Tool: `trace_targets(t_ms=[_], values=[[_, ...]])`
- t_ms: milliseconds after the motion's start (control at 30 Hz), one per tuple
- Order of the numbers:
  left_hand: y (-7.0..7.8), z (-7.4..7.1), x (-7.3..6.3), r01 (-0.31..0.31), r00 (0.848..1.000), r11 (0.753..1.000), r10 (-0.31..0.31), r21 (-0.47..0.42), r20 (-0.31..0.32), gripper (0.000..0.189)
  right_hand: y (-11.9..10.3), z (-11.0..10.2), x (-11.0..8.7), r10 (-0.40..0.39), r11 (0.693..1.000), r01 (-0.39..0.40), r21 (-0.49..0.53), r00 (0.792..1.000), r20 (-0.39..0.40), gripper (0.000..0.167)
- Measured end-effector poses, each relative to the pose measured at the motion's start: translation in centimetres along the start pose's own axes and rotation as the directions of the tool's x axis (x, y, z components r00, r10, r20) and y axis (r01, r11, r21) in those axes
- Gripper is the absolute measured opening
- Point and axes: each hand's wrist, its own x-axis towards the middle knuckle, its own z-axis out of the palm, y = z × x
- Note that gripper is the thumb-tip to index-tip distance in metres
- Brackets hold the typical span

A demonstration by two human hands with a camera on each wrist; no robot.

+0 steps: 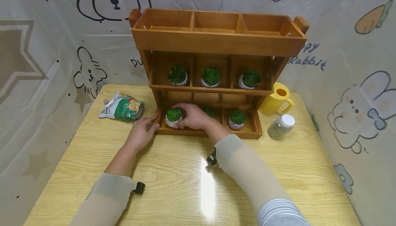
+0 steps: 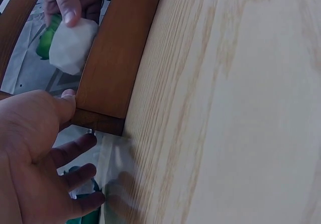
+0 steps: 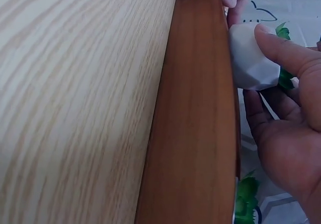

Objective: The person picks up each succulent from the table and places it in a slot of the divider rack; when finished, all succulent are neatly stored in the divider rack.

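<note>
A small potted succulent [image 1: 174, 115] in a white faceted pot sits in the left compartment of the bottom tier of a wooden plant stand [image 1: 216, 44]. My right hand [image 1: 195, 116] pinches its pot [image 3: 255, 58], thumb on one side and fingers on the other, as the right wrist view shows. My left hand [image 1: 142, 133] rests against the tier's front left corner; in the left wrist view its thumb touches the wood, while the other visible fingers are spread apart beside it. Two more succulents stand in this tier, the middle one [image 1: 209, 112] partly behind my right hand and another [image 1: 237, 119] at right.
Three succulents [image 1: 211, 77] fill the middle tier. Left of the stand lies a green and white snack bag [image 1: 127, 108]. To its right are a yellow pitcher [image 1: 272, 102] and a clear jar [image 1: 279, 128] with a white lid. A printed cloth hangs around the table.
</note>
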Motion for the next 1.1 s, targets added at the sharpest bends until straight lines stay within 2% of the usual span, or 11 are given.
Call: trace_targets(t_ms=[200,433,800,967,1100], values=[[-0.1,0.1,0.0,-0.003,1.000,1.000,0.003,-0.001,-0.001,0.054,0.5,0.3,0.8,0.010,0.999,-0.010,-0.046,1.000,0.010,0.068],[-0.2,0.1,0.1,-0.016,1.000,1.000,0.016,-0.011,-0.018,0.054,0.7,0.5,1.5,0.025,0.988,-0.021,-0.152,0.999,0.030,0.066],[0.0,0.1,-0.1,-0.007,1.000,1.000,0.007,-0.017,-0.010,0.054,0.8,1.0,1.8,0.006,0.949,0.021,-0.315,0.997,0.083,0.061],[-0.1,0.1,0.0,-0.007,1.000,1.000,0.006,-0.014,-0.013,0.053,0.8,1.2,2.0,0.005,0.938,0.015,-0.347,0.998,0.055,0.063],[-0.1,0.1,0.1,0.000,1.000,1.000,0.000,-0.008,-0.010,0.053,0.9,1.2,2.1,0.010,0.948,-0.005,-0.319,1.000,0.012,0.067]])
